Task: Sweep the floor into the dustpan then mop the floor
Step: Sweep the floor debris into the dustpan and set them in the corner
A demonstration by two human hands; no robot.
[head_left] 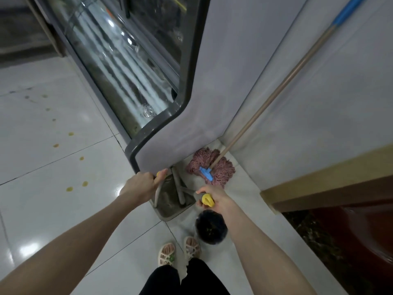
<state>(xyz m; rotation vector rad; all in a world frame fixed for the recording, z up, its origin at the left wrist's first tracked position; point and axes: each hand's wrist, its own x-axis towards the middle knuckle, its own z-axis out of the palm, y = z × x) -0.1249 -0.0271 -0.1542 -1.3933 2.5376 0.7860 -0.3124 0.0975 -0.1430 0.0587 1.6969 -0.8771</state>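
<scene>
You stand on a glossy tiled floor (53, 171) in the corner where a tall glass-fronted cabinet (148, 81) meets the pale wall (319, 103), and everything you need is gathered into that narrow gap, likely because it is where the tools are stored out of the way.

The mop (212, 167) leans there with its long handle propped against the wall and its pinkish string head resting on the tiles just beside the cabinet's base; it stays parked because mopping comes second.

The grey dustpan (170, 201) sits on the floor between the cabinet corner and your feet, mouth toward you, its upright handle rising to your left hand (140, 186). Your fingers are wrapped closed around the top of that handle, below its yellow cap, which lets you steady or lift the pan without bending.

Your right hand (214, 199) is closed around the yellow-tipped top of the broom handle, with the dark broom head (210, 227) directly beneath it on the floor, just in front of your sandals (178, 252) and right beside the pan. Holding it upright and close suggests you are collecting or carrying the pair, not sweeping yet.

A trail of small yellowish spots (70, 188) runs across the tiles to your left, well apart from the pan.
</scene>
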